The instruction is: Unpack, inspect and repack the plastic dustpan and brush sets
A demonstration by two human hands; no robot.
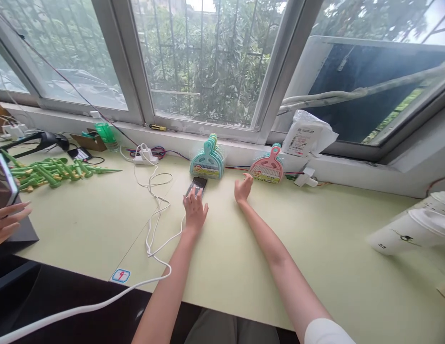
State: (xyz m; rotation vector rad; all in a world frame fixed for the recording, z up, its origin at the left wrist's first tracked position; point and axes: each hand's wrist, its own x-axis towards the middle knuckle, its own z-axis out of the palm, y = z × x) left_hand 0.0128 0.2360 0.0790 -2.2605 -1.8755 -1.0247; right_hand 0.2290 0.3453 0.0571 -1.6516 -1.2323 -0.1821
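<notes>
My left hand (pixel 195 209) lies over a dark smartphone (pixel 199 183) on the table, its fingers spread and the fingertips at the screen. A white cable (pixel 182 224) runs beside this hand. My right hand (pixel 243 189) is above the table just in front of a pink mini dustpan and brush set (pixel 268 166). Its thumb stands apart from loosely bent fingers, with nothing visible in them. Behind the phone stands a stack of teal mini dustpan and brush sets (pixel 207 160) in clear wrap, partly hiding one another.
Green plastic stakes (pixel 53 174) are piled at the left, near a green bottle (pixel 105 131). Another person's hand (pixel 9 222) holds a device there. A white power strip (pixel 145 156), a wrapped white package (pixel 304 136) and white cups (pixel 412 231) are also on the table.
</notes>
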